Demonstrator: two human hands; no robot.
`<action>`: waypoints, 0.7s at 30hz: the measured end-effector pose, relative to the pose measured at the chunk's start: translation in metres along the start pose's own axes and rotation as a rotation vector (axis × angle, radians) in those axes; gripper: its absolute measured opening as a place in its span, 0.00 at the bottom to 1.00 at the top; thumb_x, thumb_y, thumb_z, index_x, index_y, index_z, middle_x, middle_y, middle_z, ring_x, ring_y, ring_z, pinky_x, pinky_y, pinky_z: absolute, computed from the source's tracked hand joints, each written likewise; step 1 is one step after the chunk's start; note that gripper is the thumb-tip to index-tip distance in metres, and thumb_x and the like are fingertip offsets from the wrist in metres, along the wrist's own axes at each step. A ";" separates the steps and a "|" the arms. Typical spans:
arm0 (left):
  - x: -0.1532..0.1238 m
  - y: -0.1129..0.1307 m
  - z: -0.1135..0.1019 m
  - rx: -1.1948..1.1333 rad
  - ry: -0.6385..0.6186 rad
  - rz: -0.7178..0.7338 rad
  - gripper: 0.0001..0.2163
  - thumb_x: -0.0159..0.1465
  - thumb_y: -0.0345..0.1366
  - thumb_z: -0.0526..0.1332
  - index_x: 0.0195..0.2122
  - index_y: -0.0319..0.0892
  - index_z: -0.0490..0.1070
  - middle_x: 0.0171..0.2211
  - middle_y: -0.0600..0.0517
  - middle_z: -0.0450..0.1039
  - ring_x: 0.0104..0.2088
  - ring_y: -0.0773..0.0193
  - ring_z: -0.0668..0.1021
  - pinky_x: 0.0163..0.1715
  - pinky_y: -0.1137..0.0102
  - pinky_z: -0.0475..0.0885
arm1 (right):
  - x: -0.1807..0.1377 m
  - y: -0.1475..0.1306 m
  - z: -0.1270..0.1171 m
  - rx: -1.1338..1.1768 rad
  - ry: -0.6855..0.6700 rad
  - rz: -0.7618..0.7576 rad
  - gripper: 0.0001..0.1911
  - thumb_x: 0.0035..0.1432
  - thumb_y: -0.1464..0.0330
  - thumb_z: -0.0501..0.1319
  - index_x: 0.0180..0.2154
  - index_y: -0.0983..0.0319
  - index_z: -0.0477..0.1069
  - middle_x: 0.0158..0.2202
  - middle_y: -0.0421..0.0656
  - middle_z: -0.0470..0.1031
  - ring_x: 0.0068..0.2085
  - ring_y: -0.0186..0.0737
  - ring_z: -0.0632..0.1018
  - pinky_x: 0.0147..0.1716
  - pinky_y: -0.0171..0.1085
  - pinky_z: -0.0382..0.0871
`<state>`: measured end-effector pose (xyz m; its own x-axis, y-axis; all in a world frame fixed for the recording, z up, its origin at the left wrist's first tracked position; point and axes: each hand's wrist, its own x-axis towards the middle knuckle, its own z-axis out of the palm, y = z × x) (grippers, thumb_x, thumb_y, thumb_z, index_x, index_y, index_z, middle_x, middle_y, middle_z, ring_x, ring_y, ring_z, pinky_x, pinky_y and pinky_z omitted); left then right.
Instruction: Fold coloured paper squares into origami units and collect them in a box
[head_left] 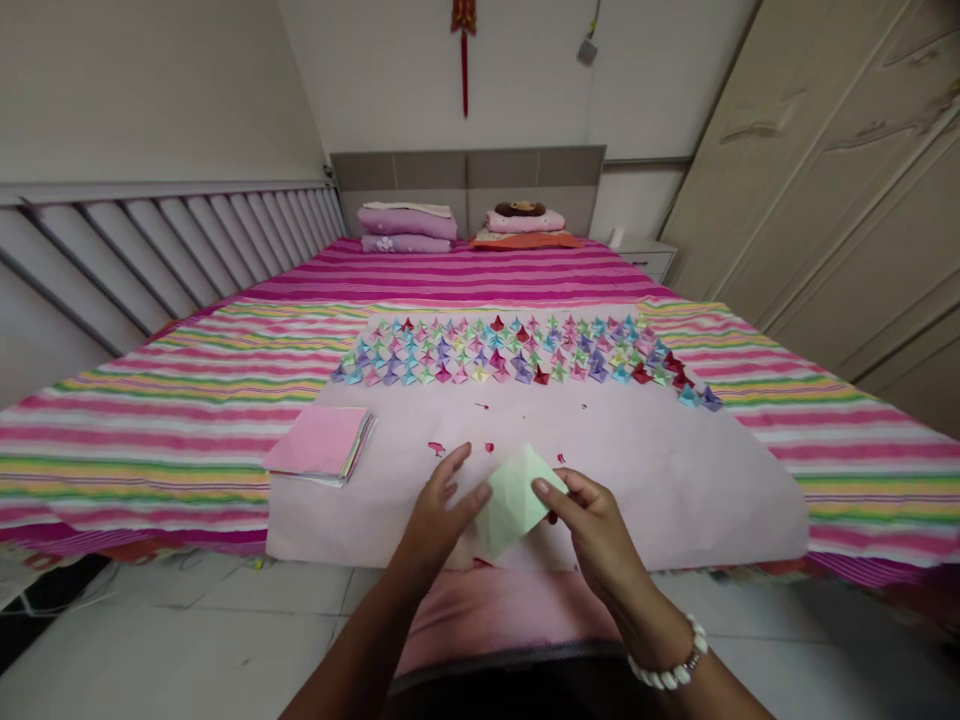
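A pale green sheet of origami paper (516, 500) with fold creases is held up over the near part of a large pale pink sheet (637, 470). My right hand (592, 515) pinches its right side, thumb on top and fingers behind. At the paper's left edge is my left hand (444, 505), its thumb tip against or just beside the edge and its index finger stretched away. Beyond both hands, rows of small folded paper pieces (480, 350) in many colours cover the far part of the pink sheet.
To the left lies a stack of coloured paper (321, 440), pink on top. Small red marks (489, 448) dot the pink sheet. Everything rests on a striped bedspread (180, 400). A slatted rail (187, 240) runs along the left; a wardrobe (847, 180) stands at right.
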<state>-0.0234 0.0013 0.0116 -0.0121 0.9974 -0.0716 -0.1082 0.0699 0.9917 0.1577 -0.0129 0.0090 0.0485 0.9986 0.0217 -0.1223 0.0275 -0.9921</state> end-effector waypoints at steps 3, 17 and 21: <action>-0.001 0.002 -0.003 0.159 -0.059 0.101 0.27 0.44 0.36 0.73 0.48 0.45 0.74 0.56 0.46 0.69 0.60 0.50 0.64 0.59 0.60 0.56 | 0.001 -0.001 0.001 0.041 -0.032 0.053 0.13 0.48 0.58 0.67 0.24 0.62 0.74 0.20 0.38 0.67 0.24 0.34 0.65 0.24 0.33 0.60; -0.002 0.001 0.008 -0.220 -0.269 -0.273 0.13 0.50 0.41 0.70 0.30 0.36 0.75 0.24 0.51 0.77 0.23 0.67 0.74 0.25 0.73 0.67 | 0.007 0.006 -0.003 0.053 0.032 -0.020 0.22 0.54 0.58 0.64 0.49 0.58 0.72 0.35 0.43 0.77 0.32 0.38 0.73 0.31 0.37 0.67; 0.004 0.002 0.012 -0.404 -0.117 -0.252 0.17 0.51 0.41 0.69 0.38 0.35 0.74 0.29 0.47 0.79 0.29 0.61 0.78 0.32 0.68 0.72 | -0.003 0.012 -0.006 -0.255 -0.020 -0.310 0.21 0.60 0.63 0.58 0.56 0.53 0.66 0.57 0.47 0.68 0.51 0.47 0.71 0.47 0.46 0.67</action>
<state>-0.0118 0.0053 0.0148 0.1733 0.9474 -0.2691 -0.4705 0.3197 0.8225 0.1624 -0.0159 -0.0042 0.0249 0.9456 0.3244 0.1451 0.3176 -0.9370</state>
